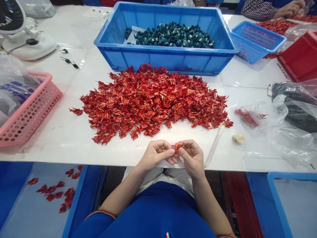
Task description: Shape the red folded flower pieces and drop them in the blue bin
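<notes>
My left hand [156,154] and my right hand [192,157] meet at the near edge of the white table [61,135]. Both pinch one small red fabric petal piece [177,146] between thumbs and fingertips. Just beyond my hands lies a wide heap of the same red petal pieces [151,100]. Behind the heap stands a large blue crate [163,56] holding dark green cup-shaped parts [173,34].
A pink basket [32,109] with bagged items sits left, a white fan base [27,43] behind it. Clear plastic bags [284,125], a white tube [214,147], a small blue basket [257,39] and a red crate [300,58] are right. Blue bins flank my lap; the left bin [74,201] holds several red pieces. Another person's hand [289,8] works at far right.
</notes>
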`<action>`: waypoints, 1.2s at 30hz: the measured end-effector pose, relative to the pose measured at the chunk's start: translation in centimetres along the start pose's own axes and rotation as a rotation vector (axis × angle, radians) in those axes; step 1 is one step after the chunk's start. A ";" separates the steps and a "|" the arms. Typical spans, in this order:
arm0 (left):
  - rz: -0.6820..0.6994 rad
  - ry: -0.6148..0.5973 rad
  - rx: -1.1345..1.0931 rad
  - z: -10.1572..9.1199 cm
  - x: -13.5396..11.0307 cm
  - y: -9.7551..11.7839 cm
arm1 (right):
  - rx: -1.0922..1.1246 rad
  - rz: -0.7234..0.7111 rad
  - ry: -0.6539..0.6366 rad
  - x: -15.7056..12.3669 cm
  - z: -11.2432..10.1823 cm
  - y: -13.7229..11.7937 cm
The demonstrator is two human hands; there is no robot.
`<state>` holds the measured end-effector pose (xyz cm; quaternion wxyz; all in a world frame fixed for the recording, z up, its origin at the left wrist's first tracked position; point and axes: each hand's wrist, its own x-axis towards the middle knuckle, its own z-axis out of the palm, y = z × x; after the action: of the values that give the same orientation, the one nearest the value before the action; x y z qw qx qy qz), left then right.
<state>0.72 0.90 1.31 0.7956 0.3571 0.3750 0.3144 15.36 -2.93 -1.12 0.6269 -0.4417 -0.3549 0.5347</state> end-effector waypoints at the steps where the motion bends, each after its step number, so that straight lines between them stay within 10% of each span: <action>1: -0.003 0.004 0.014 0.0 0.0 0.0 | -0.005 -0.010 0.000 0.0 0.0 0.0; 10: 0.028 0.028 0.166 0.3 -0.1 0.2 | -0.352 -0.377 0.155 -1.6 0.2 -1.1; 16: 0.079 0.046 0.238 0.0 0.0 0.0 | -0.847 -0.914 0.788 2.5 -6.0 -8.0; 22: 0.119 0.071 0.250 0.2 0.0 0.1 | -1.114 -0.730 1.066 6.9 -12.3 -13.5; 26: 0.116 0.068 0.229 0.3 0.1 0.1 | -1.133 -0.633 0.965 7.1 -12.6 -12.2; 31: 0.099 0.076 0.223 0.3 0.1 0.0 | -1.396 -0.282 0.447 8.1 -11.7 -9.0; 36: 0.099 0.065 0.228 0.2 0.1 -0.1 | -1.547 -0.228 0.318 8.9 -10.5 -7.6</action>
<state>0.94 0.88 1.26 0.7207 0.4529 0.4160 0.3200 29.32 3.73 1.95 0.2366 -0.7834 -0.5748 0.0000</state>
